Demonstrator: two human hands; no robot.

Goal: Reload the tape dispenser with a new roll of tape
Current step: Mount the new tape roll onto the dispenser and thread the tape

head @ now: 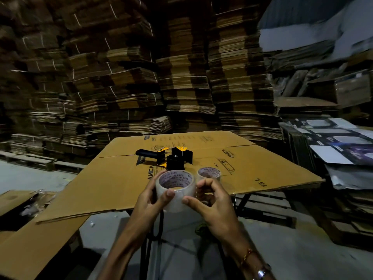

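**Tape roll in both hands, dispenser waiting behind**

Tape roll (pixel 175 189), clear, sits between both hands at the near edge of the bench (pixel 272 170). The left hand (pixel 150 196) curls round its side, thumb on the outer face; the right hand (pixel 212 201) pinches its other side. Just behind stands a smaller roll (pixel 209 173). Beyond it the black-and-yellow dispenser (pixel 168 157) rests on flattened cardboard. Cardboard stacks (pixel 121 77) fill the back.

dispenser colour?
Black with yellow-orange parts, the dispenser lies on the cardboard; the head view shows it.
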